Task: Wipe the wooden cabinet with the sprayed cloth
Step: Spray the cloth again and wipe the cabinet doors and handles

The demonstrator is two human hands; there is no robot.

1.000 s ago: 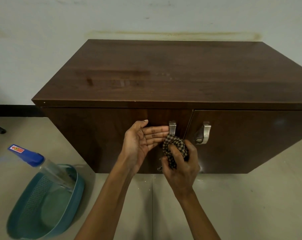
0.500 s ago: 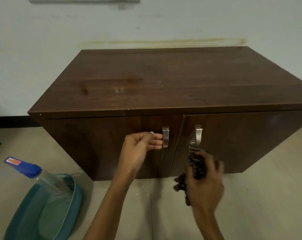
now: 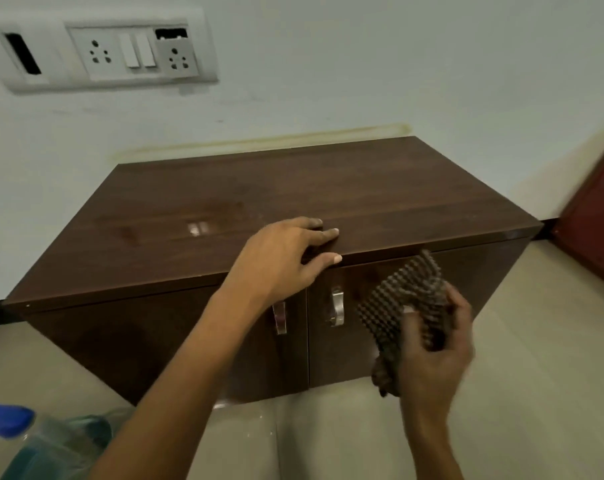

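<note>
While the left hand (image 3: 279,258) rests open on the front edge of the cabinet (image 3: 293,195), the right hand (image 3: 432,344) grips the checked cloth (image 3: 400,303) bunched before the right door, a soft, light, floppy thing best held gathered in the palm.

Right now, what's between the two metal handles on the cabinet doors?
In the head view, only dark door wood and the vertical seam where both doors meet lie between the left handle and right handle.
</note>
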